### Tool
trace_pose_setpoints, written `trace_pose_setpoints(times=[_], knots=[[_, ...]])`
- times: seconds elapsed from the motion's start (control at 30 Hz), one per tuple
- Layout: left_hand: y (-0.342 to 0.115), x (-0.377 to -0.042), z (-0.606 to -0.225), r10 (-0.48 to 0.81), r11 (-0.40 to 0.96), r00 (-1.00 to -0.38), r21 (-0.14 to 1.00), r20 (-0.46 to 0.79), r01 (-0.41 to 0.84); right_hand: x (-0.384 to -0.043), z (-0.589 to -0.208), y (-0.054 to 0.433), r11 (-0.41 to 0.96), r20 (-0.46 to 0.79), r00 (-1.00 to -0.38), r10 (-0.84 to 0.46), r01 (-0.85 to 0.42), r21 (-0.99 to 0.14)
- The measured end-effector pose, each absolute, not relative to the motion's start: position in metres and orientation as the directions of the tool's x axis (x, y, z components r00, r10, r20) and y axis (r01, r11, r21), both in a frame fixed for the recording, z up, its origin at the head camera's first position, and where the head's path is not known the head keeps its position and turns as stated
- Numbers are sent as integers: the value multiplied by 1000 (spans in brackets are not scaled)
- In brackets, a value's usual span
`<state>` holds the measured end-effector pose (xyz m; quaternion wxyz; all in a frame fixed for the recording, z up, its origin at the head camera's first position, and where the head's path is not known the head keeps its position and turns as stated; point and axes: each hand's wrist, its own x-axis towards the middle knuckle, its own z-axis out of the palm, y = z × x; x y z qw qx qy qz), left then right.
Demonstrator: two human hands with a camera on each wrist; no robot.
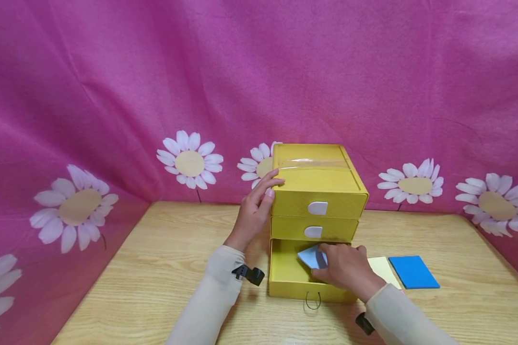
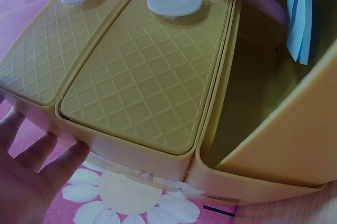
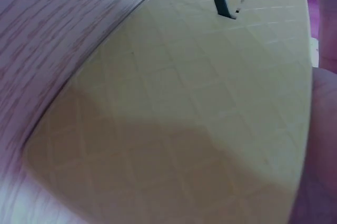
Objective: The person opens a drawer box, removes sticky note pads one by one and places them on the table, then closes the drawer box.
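Note:
A yellow drawer unit (image 1: pixel 315 203) stands on the table with its bottom drawer (image 1: pixel 291 289) pulled out. My left hand (image 1: pixel 253 211) rests against the unit's left side, fingers extended along the upper edge; the left wrist view shows those fingertips (image 2: pixel 73 155) touching the side wall. Inside the bottom drawer, my right hand (image 1: pixel 347 268) pinches light blue paper (image 1: pixel 311 258) between thumb and fingers. The paper (image 2: pixel 300 24) looks layered, with a dark stripe, in the left wrist view. In the right wrist view the drawer's front (image 3: pixel 200 103) covers most of the hand.
Right of the unit lie a pale yellow paper square (image 1: pixel 384 270) and a bright blue square pad (image 1: pixel 414 272). White tabs (image 1: pixel 317 208) mark the two closed upper drawers; a dark loop (image 1: pixel 313 301) hangs on the bottom one. A pink flowered cloth (image 1: pixel 259 72) hangs behind the wooden table (image 1: pixel 155 273).

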<state>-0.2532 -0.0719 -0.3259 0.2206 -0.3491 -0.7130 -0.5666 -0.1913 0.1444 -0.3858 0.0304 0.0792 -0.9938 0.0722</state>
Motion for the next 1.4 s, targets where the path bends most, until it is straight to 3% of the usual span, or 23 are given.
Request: trace_pose_setpoints(times=[0.6,1.1,1.4], knots=[[-71,-254,-327,245,105,-650,646,720,756,-181,-376,149,958,157,-965,-208,-234,-167],[-71,-255,-327,245,111,-649,644,720,756,-169,-368,153,935,134,-968,-211,-240,-260],[-71,-255,-328,239,115,-656,650,716,751,-165,-363,157,935,165,-962,-218,-254,-247]])
